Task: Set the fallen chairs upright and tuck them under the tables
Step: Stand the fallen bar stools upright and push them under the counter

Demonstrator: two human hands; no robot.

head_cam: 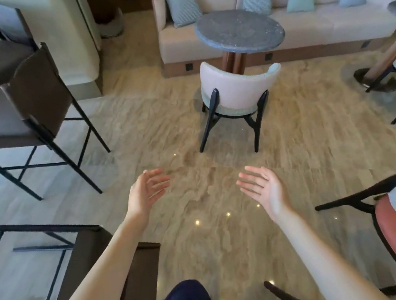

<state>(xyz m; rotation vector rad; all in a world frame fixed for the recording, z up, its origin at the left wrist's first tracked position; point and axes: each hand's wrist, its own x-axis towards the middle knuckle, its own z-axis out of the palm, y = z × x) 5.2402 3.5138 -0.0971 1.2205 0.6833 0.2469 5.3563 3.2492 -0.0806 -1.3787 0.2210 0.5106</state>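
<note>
Fingers (157, 180) spread on both empty hands, pale chair (236, 92) upright at round table (239, 30)

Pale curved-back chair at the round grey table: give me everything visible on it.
The pale upholstered chair with the curved back stands upright on the beige marble-look floor, its back toward the camera. The wraparound backrest looks like cream fabric with a light blue-green inner face and seat edge. Four dark splayed legs, apparently wood, rest on the floor. It faces the round grey stone-look table, seat close to the table's brown pedestal; whether they touch cannot be told. Neither hand touches it.
</note>
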